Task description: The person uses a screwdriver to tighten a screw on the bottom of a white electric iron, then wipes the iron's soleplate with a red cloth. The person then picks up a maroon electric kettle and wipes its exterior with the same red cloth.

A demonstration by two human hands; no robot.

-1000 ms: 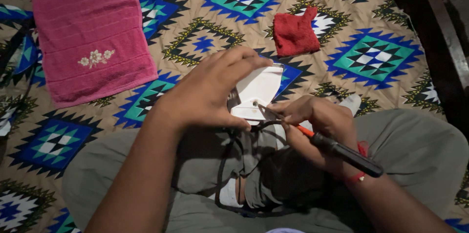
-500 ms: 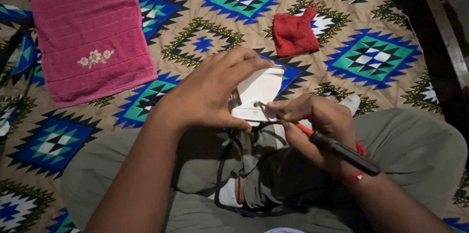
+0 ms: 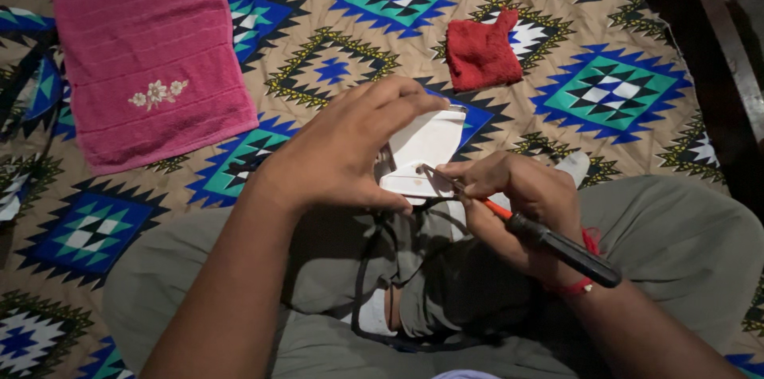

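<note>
- I'm looking down at a floor spread with a patterned cloth [image 3: 605, 93] in beige, blue and teal diamonds; the light is dim and the right edge falls off into dark furniture I can't make out.
- Nearest me are the person's crossed legs in grey-green trousers [image 3: 676, 244], with one dark cord [image 3: 366, 283] looping down across the lap.
- Just above the lap, the right hand [image 3: 517, 196] has its fingers wrapped around one soldering-iron-like tool [image 3: 549, 240] with a black grip, an orange collar and a thin metal tip. The tip touches the near edge of the white part.
- The left hand [image 3: 342, 156] comes over from above, with its fingers closed on one small white plastic casing [image 3: 422, 156], thumb beneath and fingertips along its far edge. It is held in the air over the lap, not resting on the cloth.
- I judge the casing light and stiff but thin-walled, so it may crack or slip under a hard squeeze. The outer edges look safest, clear of the tip.
- I'd take the tool by the black grip only.
- Farther off lies one crumpled red rag [image 3: 481, 53], well apart.
- Farthest left lies one pink towel [image 3: 143, 45] with a small flower motif, spread flat.
</note>
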